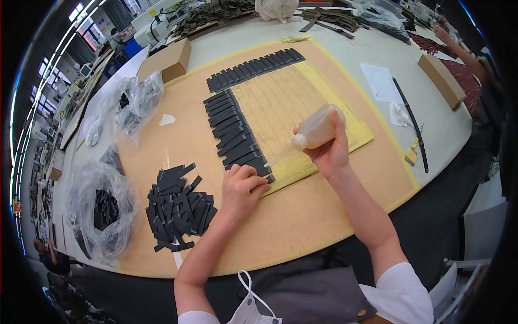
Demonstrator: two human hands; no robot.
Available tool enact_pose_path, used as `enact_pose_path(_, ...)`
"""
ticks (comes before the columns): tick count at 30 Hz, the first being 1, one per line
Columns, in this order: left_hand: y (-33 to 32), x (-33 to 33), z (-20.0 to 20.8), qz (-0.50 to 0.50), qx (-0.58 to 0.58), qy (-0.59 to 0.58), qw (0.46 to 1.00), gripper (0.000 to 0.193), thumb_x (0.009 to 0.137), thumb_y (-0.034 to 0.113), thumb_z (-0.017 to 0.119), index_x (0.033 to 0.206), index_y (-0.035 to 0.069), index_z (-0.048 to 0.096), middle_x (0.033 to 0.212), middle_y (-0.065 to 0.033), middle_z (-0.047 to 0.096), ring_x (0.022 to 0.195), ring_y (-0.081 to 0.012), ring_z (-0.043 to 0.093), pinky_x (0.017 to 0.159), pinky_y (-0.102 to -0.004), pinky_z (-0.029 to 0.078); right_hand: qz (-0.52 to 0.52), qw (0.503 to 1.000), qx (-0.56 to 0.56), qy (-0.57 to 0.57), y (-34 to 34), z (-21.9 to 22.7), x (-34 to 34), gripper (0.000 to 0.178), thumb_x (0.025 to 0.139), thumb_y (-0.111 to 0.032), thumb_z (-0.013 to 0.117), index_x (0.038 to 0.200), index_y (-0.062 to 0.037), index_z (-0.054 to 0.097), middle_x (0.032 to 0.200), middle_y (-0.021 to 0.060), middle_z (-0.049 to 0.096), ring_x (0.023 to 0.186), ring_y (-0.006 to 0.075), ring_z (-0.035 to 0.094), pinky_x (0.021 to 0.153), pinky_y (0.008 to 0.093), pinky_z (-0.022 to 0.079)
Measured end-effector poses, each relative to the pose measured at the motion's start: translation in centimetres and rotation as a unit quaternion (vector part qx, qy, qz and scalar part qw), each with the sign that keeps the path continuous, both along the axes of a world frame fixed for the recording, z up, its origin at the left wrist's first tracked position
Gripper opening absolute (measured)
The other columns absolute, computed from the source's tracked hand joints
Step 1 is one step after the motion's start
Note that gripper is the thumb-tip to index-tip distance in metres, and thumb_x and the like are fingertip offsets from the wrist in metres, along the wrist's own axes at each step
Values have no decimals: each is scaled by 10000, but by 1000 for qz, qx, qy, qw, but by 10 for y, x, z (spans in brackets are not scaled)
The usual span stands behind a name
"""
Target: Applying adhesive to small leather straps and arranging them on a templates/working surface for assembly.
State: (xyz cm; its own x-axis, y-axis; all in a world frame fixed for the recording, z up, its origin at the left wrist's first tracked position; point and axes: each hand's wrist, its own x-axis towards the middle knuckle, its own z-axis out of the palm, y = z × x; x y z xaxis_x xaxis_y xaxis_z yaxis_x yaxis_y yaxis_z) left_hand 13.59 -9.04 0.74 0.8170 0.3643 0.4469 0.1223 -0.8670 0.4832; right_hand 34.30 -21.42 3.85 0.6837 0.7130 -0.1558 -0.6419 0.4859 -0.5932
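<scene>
My right hand (331, 157) is wrapped round a translucent squeeze bottle (318, 128) with yellowish liquid inside. The bottle is tilted, its thin nozzle aimed down and left at the near end of a row of black strips (229, 127). At that end my left hand (244, 188) is closed, fingers curled and pinching by a small black strip (270, 177) whose end shows past the fingertips. The strips lie side by side along the left edge of a yellow board (291, 173). Another row of black strips (256, 67) runs along the board's far edge.
Left of my left forearm lies a loose heap of black strips (181, 208). Clear plastic bags (102, 210) and a cardboard box (164, 59) stand farther left. Right of the board are a white paper sheet (382, 82), a long black rod (413, 124) and a small yellow block (411, 155).
</scene>
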Motion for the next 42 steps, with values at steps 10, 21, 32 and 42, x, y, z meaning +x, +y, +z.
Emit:
enact_pose_path(10, 10, -10, 0, 6, -13, 31, 999, 123, 706, 132, 835, 786, 77, 760, 800, -18, 567, 827, -206, 533, 772, -344, 436, 9, 1000, 5, -8, 1, -5, 2, 710, 851, -615, 691, 1278, -117, 419, 1101, 130, 599, 969, 324, 690, 788, 428, 614)
enact_pose_path(21, 16, -6, -5, 8, -8, 6, 1000, 136, 697, 127, 846, 780, 80, 750, 778, -21, 559, 806, -210, 528, 770, -350, 424, 19, 999, -13, -22, 1, -4, 2, 797, 820, -664, 691, 1301, -102, 392, 1140, 130, 573, 1016, 311, 677, 788, 439, 603)
enact_pose_path(32, -2, -19, 0, -56, 82, -27, 995, 145, 725, 149, 822, 739, 102, 685, 775, -7, 580, 771, -201, 541, 714, -337, 420, 17, 1000, -14, -2, 6, -5, -5, 731, 811, -618, 728, 1263, -122, 438, 1072, 133, 621, 962, 314, 695, 742, 400, 629)
enact_pose_path(42, -16, -24, -22, -60, 175, -13, 983, 172, 737, 109, 773, 711, 84, 604, 708, -26, 544, 713, -209, 519, 667, -339, 392, 49, 998, -27, -12, 6, -29, 1, 734, 839, -660, 674, 1283, -130, 429, 1119, 115, 610, 1003, 304, 683, 802, 434, 601)
